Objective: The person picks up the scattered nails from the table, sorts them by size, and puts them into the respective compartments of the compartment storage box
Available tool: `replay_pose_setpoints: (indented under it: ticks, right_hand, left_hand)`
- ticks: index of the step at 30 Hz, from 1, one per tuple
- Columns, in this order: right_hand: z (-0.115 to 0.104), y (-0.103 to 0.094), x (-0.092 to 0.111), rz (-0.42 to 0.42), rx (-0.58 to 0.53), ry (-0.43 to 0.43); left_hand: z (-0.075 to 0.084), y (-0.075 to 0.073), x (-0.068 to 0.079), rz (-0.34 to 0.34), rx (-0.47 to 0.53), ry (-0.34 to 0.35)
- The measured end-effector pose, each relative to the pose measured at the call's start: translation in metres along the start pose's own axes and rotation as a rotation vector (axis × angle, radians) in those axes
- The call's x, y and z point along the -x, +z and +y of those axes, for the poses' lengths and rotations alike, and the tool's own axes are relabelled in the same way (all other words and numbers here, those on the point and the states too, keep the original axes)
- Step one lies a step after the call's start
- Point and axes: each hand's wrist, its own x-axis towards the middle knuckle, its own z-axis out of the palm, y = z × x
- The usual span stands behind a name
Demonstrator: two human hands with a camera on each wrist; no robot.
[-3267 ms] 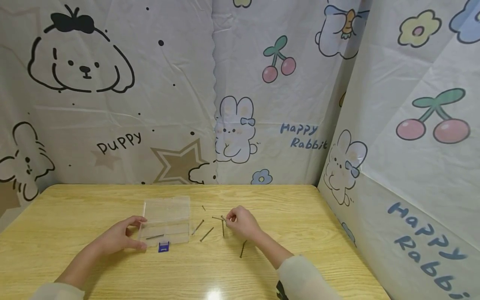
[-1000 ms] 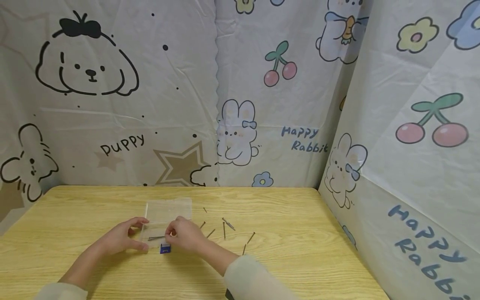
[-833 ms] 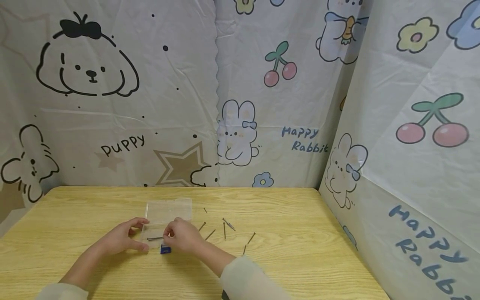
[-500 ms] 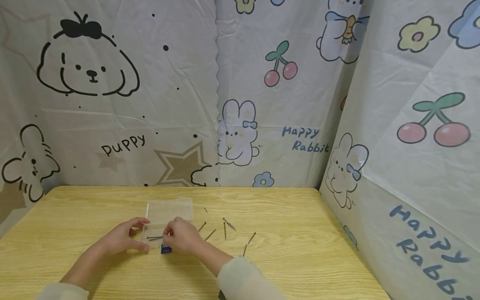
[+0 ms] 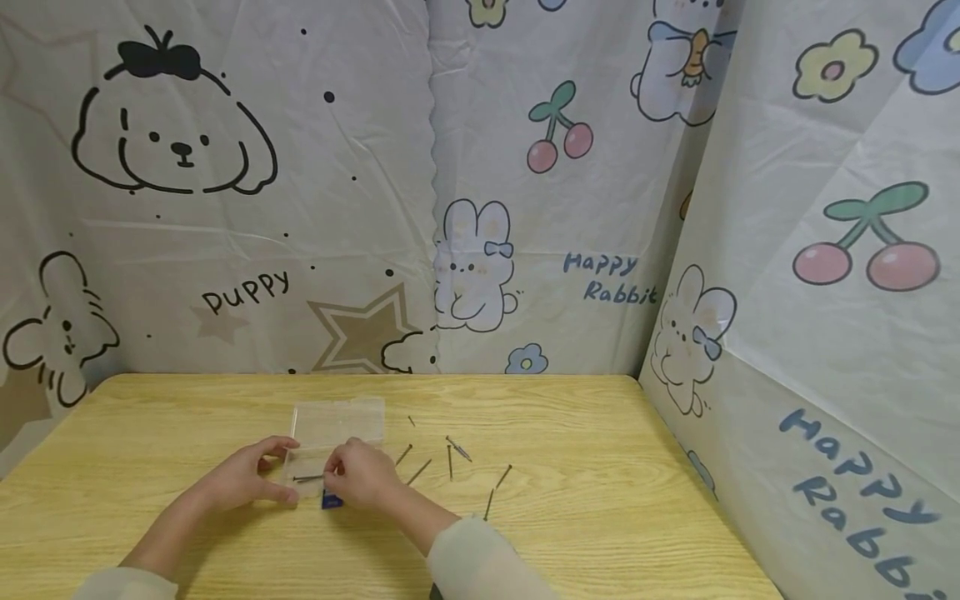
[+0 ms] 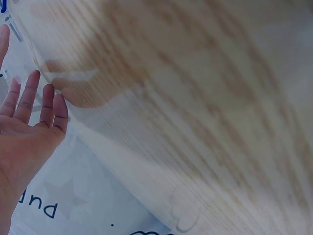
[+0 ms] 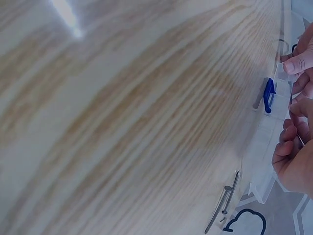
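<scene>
left fingers (image 6: 28,98) nearly straight, slightly spread; right fingers (image 7: 283,148) curled, pinching.

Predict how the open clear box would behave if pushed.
The clear box would probably slide, not tip, lying low on the table. It is likely stiff, its edges looking straight, and perhaps light, its walls looking thin.

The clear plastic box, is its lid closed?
No, the lid lies open on the far side of the box.
</scene>
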Motion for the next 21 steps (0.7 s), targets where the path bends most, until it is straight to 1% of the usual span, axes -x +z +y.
replay_pose_setpoints:
  ticks: [7,11,16,21]
  right_hand:
    - [0.0003,0.0018,-0.0005,0.0,-0.011,0.017]
    - [0.0007,0.0013,0.0001,0.01,-0.037,0.021]
    - [0.0027,-0.0016,0.0003,0.028,-0.084,0.007]
    - [0.0075,-0.0076,0.0008,0.02,-0.104,-0.006]
  left_hand:
    - [0.0007,0.0007,0.0003,0.007,-0.001,-0.004]
    - [0.0015,0.0006,0.0005,0.004,0.005,0.0]
    - [0.0019,0.0002,0.0006,0.004,0.005,-0.001]
    - [0.0011,-0.0004,0.0004,0.004,-0.004,-0.005]
